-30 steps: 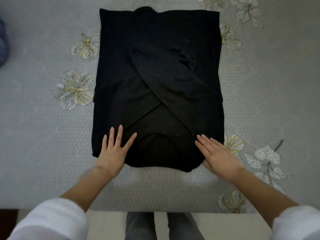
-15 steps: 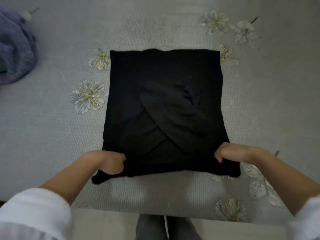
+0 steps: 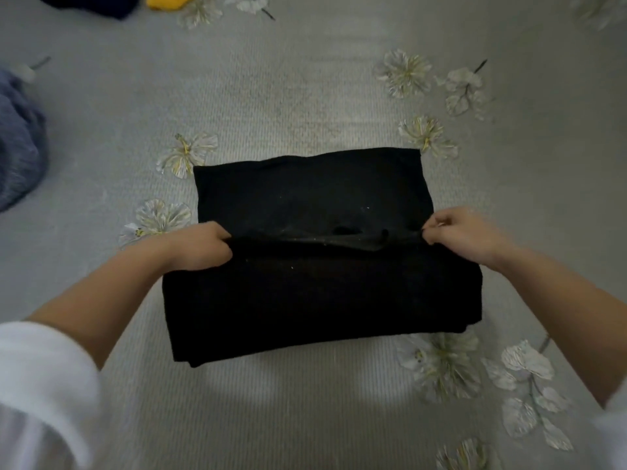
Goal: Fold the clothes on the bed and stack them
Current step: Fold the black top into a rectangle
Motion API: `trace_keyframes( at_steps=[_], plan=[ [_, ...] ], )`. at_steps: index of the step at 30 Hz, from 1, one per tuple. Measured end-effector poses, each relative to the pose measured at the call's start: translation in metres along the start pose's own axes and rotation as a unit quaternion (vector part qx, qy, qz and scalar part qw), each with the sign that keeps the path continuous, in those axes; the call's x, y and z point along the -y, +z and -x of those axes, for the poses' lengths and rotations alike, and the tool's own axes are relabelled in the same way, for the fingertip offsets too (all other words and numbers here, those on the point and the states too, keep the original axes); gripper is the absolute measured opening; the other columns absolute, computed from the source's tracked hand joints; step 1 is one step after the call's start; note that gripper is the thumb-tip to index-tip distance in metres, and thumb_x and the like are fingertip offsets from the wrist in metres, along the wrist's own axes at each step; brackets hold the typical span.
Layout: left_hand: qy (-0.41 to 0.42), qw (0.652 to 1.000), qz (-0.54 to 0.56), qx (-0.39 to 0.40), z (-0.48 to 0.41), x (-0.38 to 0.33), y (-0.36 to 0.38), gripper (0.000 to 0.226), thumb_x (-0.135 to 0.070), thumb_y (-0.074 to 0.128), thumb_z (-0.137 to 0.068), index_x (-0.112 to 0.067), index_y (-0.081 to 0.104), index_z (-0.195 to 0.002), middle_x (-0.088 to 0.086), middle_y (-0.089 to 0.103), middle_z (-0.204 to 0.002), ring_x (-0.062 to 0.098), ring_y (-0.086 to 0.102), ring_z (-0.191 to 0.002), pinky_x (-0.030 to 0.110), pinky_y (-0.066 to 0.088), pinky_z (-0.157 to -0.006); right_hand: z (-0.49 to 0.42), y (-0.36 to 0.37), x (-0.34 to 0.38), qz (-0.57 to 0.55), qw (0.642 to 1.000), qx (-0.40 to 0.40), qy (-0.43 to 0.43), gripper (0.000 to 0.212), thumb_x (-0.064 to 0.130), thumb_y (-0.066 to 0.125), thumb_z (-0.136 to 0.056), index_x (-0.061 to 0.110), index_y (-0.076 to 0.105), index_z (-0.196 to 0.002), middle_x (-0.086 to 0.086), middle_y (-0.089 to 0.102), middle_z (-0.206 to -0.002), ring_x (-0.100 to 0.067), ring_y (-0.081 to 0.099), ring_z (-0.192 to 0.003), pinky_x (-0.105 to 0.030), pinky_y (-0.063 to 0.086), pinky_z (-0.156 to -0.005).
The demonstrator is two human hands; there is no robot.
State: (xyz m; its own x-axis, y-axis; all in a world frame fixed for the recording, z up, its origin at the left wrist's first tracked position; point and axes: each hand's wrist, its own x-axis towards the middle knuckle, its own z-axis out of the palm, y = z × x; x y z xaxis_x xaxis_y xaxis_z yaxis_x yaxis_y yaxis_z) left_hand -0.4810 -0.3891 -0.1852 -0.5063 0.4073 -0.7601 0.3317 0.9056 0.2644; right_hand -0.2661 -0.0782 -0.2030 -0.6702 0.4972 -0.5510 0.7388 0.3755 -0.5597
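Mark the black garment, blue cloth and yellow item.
black garment (image 3: pixel 322 293): head view, near folded layer
blue cloth (image 3: pixel 18 147): head view, bunched middle, left edge
yellow item (image 3: pixel 166 1): head view, visible part, top edge

Blue cloth (image 3: pixel 17 140) runs off the left edge.

home bedroom: grey flower-print bedspread (image 3: pixel 305 96), loose clothes: blue garment (image 3: pixel 17 147), black garment (image 3: pixel 305 300).

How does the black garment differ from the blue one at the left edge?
The black garment, folded flat, is gripped by the left hand and right hand; the blue garment lies crumpled, untouched. The black garment shows whole; the blue garment is cropped. Both lie on the bedspread.
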Motion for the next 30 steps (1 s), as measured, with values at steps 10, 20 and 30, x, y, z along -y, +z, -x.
trace_keyframes(
  at_steps=[10,20,30],
  plan=[
    [0.069,0.944,-0.03,-0.321,-0.101,-0.016,-0.062,0.012,-0.017,0.048,-0.088,-0.013,0.056,-0.08,0.002,0.05,-0.068,0.027,0.051,-0.073,0.033,0.038,-0.063,-0.114,-0.013,0.037,0.052,0.978,-0.189,-0.072,0.006,0.016,0.067,-0.078,0.015,0.066,-0.084,-0.004,0.06,-0.073,-0.022,0.058,-0.075,-0.027,0.039,-0.065],
    [0.017,0.922,-0.014,-0.385,-0.14,-0.022,0.004,0.064,-0.034,0.046,-0.096,-0.015,0.017,-0.151,0.018,0.017,-0.156,0.034,0.01,-0.145,0.054,0.012,-0.116,-0.15,0.037,0.033,0.13,0.959,-0.239,-0.075,0.053,0.035,0.054,-0.092,0.019,0.041,-0.141,-0.003,0.042,-0.147,-0.02,0.033,-0.137,-0.047,0.019,-0.11],
    [-0.028,0.962,-0.06,-0.266,-0.094,0.026,0.127,0.068,-0.063,0.005,-0.089,-0.034,-0.018,-0.146,0.009,-0.019,-0.158,0.023,-0.021,-0.144,0.043,-0.006,-0.118,-0.058,0.097,-0.054,0.366,0.919,-0.097,-0.105,0.06,0.05,0.004,-0.095,0.032,0.015,-0.151,0.005,0.011,-0.159,-0.011,-0.002,-0.146,-0.05,-0.001,-0.115]
  ],
)
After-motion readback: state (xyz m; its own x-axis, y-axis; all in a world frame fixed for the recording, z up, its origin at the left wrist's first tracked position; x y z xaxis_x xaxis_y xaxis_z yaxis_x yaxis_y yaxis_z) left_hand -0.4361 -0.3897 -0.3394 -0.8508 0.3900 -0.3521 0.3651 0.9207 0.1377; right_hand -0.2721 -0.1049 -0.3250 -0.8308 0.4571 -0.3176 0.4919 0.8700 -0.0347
